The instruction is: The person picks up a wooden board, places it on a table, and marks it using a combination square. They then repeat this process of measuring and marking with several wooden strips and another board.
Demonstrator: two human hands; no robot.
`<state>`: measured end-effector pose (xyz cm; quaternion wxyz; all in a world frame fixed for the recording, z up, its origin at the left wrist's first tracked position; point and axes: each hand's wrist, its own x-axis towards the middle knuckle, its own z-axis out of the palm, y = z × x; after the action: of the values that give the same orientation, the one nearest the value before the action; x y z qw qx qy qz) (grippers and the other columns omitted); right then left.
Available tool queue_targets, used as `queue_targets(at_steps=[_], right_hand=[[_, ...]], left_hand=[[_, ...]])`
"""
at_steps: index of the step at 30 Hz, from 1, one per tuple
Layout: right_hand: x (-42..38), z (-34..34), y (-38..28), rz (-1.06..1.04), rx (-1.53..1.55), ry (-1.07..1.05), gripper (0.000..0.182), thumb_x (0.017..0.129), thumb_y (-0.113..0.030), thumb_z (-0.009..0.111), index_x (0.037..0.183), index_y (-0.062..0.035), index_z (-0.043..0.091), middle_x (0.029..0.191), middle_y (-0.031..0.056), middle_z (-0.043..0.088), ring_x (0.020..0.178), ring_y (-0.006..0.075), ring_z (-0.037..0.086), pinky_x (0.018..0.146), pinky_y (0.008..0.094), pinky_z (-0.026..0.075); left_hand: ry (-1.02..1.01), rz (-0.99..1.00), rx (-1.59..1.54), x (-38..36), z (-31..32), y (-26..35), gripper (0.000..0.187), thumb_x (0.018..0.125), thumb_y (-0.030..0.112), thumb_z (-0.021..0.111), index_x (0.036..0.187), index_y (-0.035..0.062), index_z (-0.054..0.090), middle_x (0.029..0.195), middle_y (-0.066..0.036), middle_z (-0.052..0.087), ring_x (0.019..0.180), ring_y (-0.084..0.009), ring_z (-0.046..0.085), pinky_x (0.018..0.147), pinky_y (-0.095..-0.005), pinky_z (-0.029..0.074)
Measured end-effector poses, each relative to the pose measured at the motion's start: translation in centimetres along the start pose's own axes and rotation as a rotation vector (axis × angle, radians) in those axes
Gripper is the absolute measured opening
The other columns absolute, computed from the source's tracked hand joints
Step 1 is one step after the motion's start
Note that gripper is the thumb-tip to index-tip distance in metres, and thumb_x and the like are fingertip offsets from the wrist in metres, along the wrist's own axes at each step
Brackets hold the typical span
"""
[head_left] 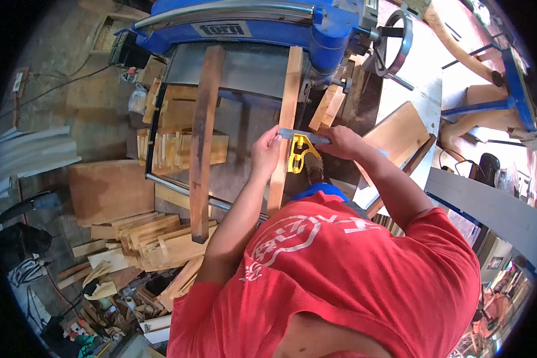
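Note:
A combination square with a yellow head and a grey metal blade lies across the upper side of a light wooden strip. My left hand is closed at the blade's left end, beside the strip. On the other side, my right hand pinches the blade's right end. The yellow head hangs on the near side of the blade, just right of the strip. A darker wooden strip lies to the left, parallel to the light one, touched by neither hand.
A blue machine with a handwheel stands at the top, its metal bed under both strips. Stacked wood pieces fill the lower left. Wide boards lean at the right, near a blue metal stand.

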<state>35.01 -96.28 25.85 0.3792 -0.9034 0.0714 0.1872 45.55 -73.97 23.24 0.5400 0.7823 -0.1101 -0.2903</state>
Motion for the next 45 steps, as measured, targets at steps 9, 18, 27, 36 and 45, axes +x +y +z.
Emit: queue_targets(at_steps=[9,18,27,36,45], right_hand=[[1.2,-0.3,-0.6,0.009,-0.067,-0.062,0.041,0.086,-0.037,0.061,0.114,-0.0085,0.058,0.094,0.0206,0.067,0.09,0.0382,0.064,0.079,0.0468,0.05],[1.2,-0.2,-0.6,0.004,-0.015,-0.05,0.04,0.085,-0.036,0.062,0.113,-0.0069,0.059,0.088,0.0228,0.066,0.085,0.0393,0.064,0.075,0.0475,0.051],[0.7,-0.2,0.6,-0.05,0.044,-0.029,0.038,0.084,-0.032,0.064,0.111,-0.0054,0.058,0.086,0.024,0.065,0.083,0.0408,0.063,0.071,0.0481,0.049],[-0.5,0.3,2.0,-0.029,0.06,0.007,0.038,0.084,-0.031,0.064,0.112,-0.0068,0.058,0.088,0.0218,0.066,0.085,0.0399,0.064,0.073,0.047,0.049],[1.1,1.9,2.0,-0.069,0.034,-0.044,0.041,0.086,-0.035,0.062,0.114,-0.0054,0.057,0.09,0.0231,0.065,0.088,0.0407,0.063,0.077,0.0469,0.049]], left_hand=[[0.075,0.012,-0.213,0.1,0.3,-3.4,0.024,0.09,-0.002,0.057,0.113,-0.0044,0.059,0.104,-0.011,0.067,0.095,-0.0121,0.063,0.085,-0.0245,0.049],[-0.039,0.111,-0.192,-0.6,0.3,-4.7,0.043,0.084,0.003,0.066,0.125,0.0002,0.052,0.117,-0.011,0.061,0.106,-0.0148,0.058,0.091,-0.0283,0.045],[-0.083,0.108,-0.005,-1.2,-0.1,-4.1,0.051,0.088,0.009,0.065,0.133,0.0003,0.042,0.123,-0.013,0.057,0.111,-0.0174,0.056,0.095,-0.0303,0.044],[-0.262,-0.187,-0.342,0.1,-2.7,-3.9,0.051,0.085,0.01,0.061,0.133,0.0044,0.043,0.118,-0.01,0.058,0.11,-0.0168,0.055,0.092,-0.0309,0.045],[-0.157,-0.283,-0.275,-0.5,-1.2,-4.2,0.046,0.096,0.034,0.054,0.13,0.0035,0.05,0.12,-0.009,0.058,0.113,-0.0167,0.052,0.098,-0.031,0.039]])
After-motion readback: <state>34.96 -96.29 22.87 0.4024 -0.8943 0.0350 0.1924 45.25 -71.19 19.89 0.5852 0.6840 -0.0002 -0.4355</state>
